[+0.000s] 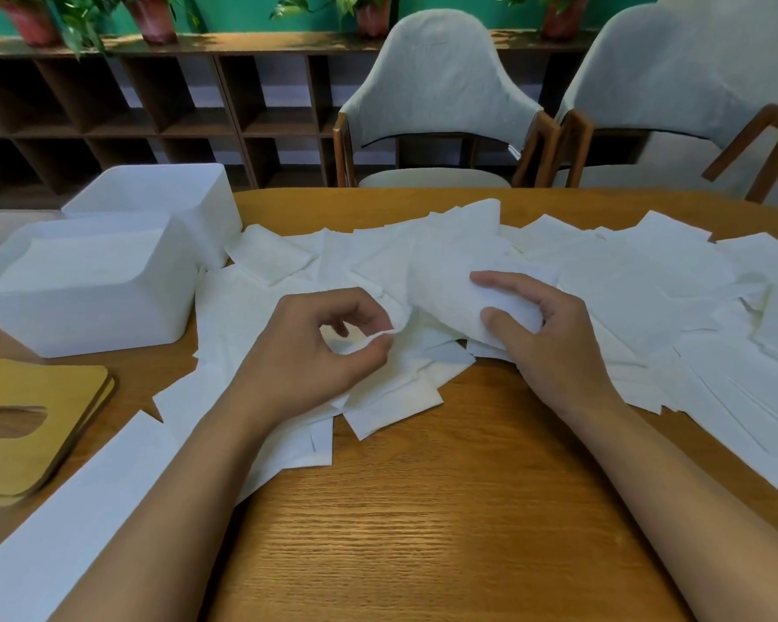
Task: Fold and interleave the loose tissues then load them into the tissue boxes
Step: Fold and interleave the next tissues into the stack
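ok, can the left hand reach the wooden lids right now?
Probably yes: only flat loose tissues lie between the left hand and the wooden lids. It pinches a tissue edge, so it must drop that first.

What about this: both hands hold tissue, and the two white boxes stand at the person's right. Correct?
No: the head view shows the white boxes at the person's left. The left hand and right hand do hold tissue.

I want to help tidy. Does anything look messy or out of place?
Yes. Loose tissues lie strewn across the wooden table, overlapping at all angles instead of stacked. Two wooden lids sit on the table at left, off the white tissue boxes beside them.
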`<state>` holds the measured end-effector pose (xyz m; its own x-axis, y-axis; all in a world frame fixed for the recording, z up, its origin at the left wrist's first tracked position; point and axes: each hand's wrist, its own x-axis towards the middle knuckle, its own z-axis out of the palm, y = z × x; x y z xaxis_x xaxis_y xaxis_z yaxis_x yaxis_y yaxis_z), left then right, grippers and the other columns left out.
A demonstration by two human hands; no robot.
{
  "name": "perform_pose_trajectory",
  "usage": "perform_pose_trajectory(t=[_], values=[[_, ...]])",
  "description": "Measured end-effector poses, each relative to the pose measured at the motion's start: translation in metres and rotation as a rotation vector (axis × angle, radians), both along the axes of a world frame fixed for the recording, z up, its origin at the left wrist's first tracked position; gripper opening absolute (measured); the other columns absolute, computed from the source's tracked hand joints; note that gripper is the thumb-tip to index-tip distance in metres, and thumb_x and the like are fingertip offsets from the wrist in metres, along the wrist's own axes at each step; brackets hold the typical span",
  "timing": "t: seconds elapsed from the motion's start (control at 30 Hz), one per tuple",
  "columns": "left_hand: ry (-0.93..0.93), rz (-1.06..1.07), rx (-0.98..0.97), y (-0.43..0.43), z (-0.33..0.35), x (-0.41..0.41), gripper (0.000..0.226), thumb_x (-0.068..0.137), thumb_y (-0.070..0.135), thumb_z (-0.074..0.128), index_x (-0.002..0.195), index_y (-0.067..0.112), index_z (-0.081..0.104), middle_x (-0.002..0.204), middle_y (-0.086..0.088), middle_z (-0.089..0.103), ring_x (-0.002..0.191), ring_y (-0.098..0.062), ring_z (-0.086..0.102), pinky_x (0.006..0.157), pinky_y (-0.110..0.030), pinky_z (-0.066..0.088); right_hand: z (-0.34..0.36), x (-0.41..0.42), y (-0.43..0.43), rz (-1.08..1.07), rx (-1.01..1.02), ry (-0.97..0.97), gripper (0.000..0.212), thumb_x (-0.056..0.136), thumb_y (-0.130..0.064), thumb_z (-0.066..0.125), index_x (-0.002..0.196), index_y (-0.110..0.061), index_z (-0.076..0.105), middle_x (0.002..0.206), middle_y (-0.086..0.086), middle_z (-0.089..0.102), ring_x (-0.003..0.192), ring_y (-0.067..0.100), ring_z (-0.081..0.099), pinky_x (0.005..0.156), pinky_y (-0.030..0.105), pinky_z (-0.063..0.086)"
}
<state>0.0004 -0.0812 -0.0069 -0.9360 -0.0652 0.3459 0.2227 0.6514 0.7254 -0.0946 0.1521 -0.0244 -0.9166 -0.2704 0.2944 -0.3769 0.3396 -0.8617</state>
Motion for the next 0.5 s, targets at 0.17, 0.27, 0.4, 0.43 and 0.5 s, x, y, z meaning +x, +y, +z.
perform_pose_trajectory(t=[0.17,0.27,0.4,0.43,0.5], values=[[-0.094,-0.12,0.359,0.002,0.004,0.0,0.007,0.091,0.006,0.078,0.088,0.013,0.077,0.081,-0.012,0.075,0.075,-0.034,0.07,0.072,-0.028,0.054,0.001,0.002,0.0,0.044,0.008,0.047,0.048,0.086,-0.045,0.059,0.133,-0.034,0.062,0.138,-0.021,0.055,0.123,-0.008,0.047,0.09,-0.001,0.039],[-0.112,-0.127,0.451,0.001,0.006,0.001,0.007,0.092,0.004,0.075,0.089,0.01,0.076,0.078,-0.016,0.073,0.071,-0.023,0.064,0.069,-0.02,0.05,0.005,0.003,-0.001,0.07,-0.013,0.015,0.049,0.087,-0.053,0.056,0.132,-0.034,0.063,0.136,-0.023,0.056,0.118,-0.02,0.045,0.085,-0.006,0.034],[-0.112,-0.046,0.482,0.009,0.005,0.0,0.002,0.092,0.006,0.075,0.091,0.008,0.076,0.074,-0.012,0.073,0.06,-0.004,0.06,0.063,-0.011,0.045,0.012,0.011,-0.002,0.221,-0.024,-0.085,0.047,0.085,-0.07,0.055,0.117,-0.039,0.069,0.119,-0.035,0.064,0.119,-0.016,0.051,0.093,0.001,0.039],[-0.116,-0.029,0.475,0.011,0.005,0.0,0.001,0.092,0.008,0.076,0.092,0.008,0.076,0.077,-0.015,0.073,0.056,-0.001,0.058,0.061,-0.01,0.043,0.013,0.013,-0.003,0.235,-0.013,-0.13,0.038,0.085,-0.069,0.06,0.109,-0.041,0.068,0.11,-0.042,0.064,0.112,-0.019,0.053,0.089,0.003,0.043],[-0.131,-0.02,0.467,0.014,0.004,-0.001,0.002,0.092,0.012,0.077,0.093,0.011,0.078,0.08,-0.015,0.075,0.058,-0.002,0.061,0.061,-0.011,0.044,0.008,0.016,-0.008,0.213,0.022,-0.144,0.018,0.082,-0.056,0.068,0.095,-0.046,0.062,0.091,-0.05,0.059,0.099,-0.026,0.052,0.074,0.001,0.045]])
